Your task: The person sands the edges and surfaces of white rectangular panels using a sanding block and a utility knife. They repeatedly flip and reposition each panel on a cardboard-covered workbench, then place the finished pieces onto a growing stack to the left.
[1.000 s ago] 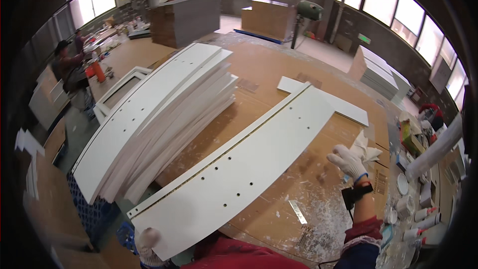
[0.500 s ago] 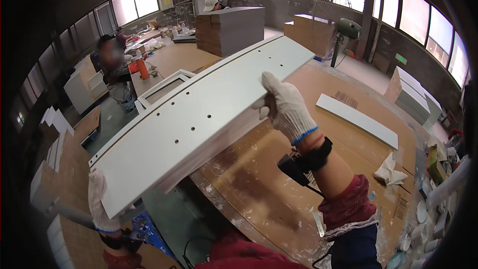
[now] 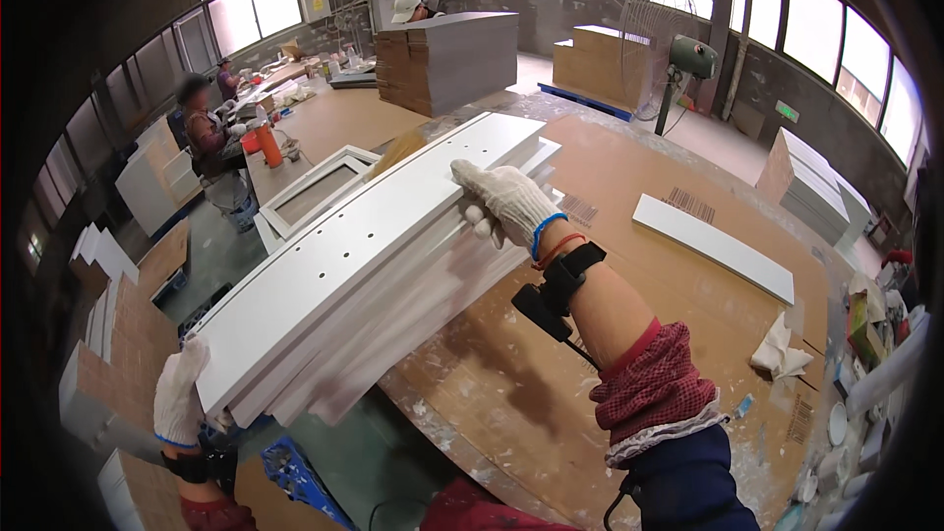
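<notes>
A long white board (image 3: 285, 287) with several small drilled holes lies along the top of a stack of similar white boards (image 3: 393, 315). My right hand (image 3: 506, 202), in a white knit glove with a blue cuff, grips its near long edge, thumb on the top face and fingers curled below. At the board's left end is my gloved left hand (image 3: 182, 393), closed around the corner; some of its fingers are hidden. The lower boards are uneven at their ends and partly blurred.
A separate narrow white board (image 3: 713, 248) rests on the cardboard-covered table (image 3: 590, 354), near crumpled white paper (image 3: 782, 352). Beyond the stack lies a white frame (image 3: 320, 192). A green fan (image 3: 693, 57) stands at the back right. Several people work at far tables, including one person (image 3: 206, 133).
The drilled board has come down and left onto the stack, and more of the boards beneath it now show. Both hands have moved left with it, still gripping it.
</notes>
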Motion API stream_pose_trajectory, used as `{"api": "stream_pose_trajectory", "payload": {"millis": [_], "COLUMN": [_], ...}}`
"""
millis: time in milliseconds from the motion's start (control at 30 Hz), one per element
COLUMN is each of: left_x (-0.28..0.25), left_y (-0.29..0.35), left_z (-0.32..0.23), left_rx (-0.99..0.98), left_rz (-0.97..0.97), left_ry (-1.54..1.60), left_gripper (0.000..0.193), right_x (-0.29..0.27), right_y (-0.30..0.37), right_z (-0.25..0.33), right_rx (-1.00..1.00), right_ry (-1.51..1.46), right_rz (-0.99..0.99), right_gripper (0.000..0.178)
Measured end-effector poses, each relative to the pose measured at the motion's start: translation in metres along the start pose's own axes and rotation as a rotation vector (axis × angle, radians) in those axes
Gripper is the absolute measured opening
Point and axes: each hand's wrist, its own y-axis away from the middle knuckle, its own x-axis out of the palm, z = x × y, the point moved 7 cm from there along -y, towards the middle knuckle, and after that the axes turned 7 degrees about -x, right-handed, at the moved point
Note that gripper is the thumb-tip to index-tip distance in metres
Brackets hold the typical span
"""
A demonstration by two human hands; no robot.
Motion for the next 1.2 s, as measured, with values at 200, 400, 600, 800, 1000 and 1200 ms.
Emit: {"api": "stream_pose_trajectory", "payload": {"millis": [200,400,600,800,1000,1200], "left_x": [-0.020,0.016,0.216,0.344,0.398,0.408], "left_y": [-0.012,0.103,0.124,0.121,0.112,0.098], "left_z": [-0.004,-0.037,0.037,0.065,0.071,0.086], "left_rx": [0.017,0.805,-0.371,-0.501,-0.647,-0.552], "left_rz": [-0.339,0.382,1.089,1.121,1.241,1.215], "left_ry": [-0.509,0.539,0.665,-0.168,-0.250,-0.310], "left_gripper": [0.062,0.048,0.047,0.024,0.029,0.031], "right_x": [-0.019,-0.118,-0.356,-0.459,-0.531,-0.516], "right_y": [0.020,0.077,0.157,0.138,0.081,0.048], "right_z": [0.006,-0.078,-0.198,-0.204,-0.220,-0.223], "right_rx": [-0.057,0.003,0.450,0.350,0.339,0.388], "right_ry": [0.225,0.544,1.098,1.350,1.577,1.401], "right_rz": [-0.005,-0.002,-0.451,-0.556,-0.429,-0.472], "right_gripper": [0.049,0.047,0.051,0.068,0.063,0.054]}}
